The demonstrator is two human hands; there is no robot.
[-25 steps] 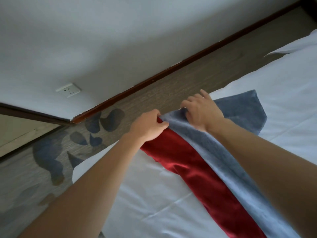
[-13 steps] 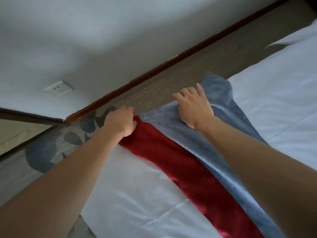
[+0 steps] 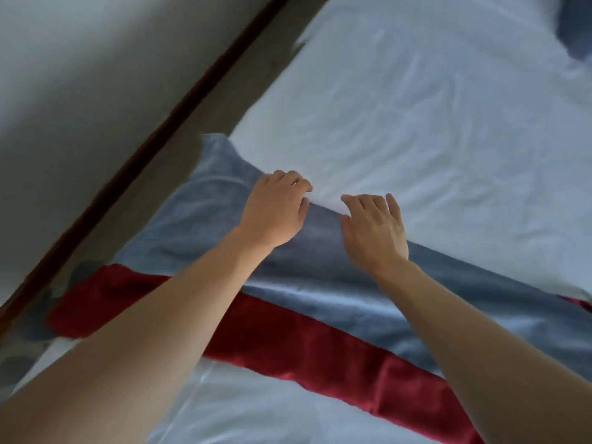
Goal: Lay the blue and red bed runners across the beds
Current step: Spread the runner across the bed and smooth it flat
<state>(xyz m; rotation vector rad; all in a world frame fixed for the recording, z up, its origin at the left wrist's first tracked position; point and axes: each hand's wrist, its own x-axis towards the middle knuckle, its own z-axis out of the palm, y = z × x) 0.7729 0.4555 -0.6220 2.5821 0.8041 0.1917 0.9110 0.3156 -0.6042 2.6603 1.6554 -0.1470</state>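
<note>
Here, in the head view, a bed runner (image 3: 320, 302) lies across the white sheet (image 3: 448, 123) of the bed, with a blue band on its far side and a red band on its near side. One end of the runner hangs past the bed's edge toward the floor (image 3: 179, 149) beside the wall (image 3: 80, 75), where a dark baseboard (image 3: 153, 139) runs along the bottom of the wall.

The left hand (image 3: 275, 209) rests on the far edge of the blue band, fingers curled and pinching that edge where it meets the sheet. The right hand (image 3: 373, 229) is just beside it on the same edge, fingers bent down onto the cloth; whether it grips or only presses I cannot tell. Both bare forearms reach over the red band. The picture is somewhat blurred.
</note>
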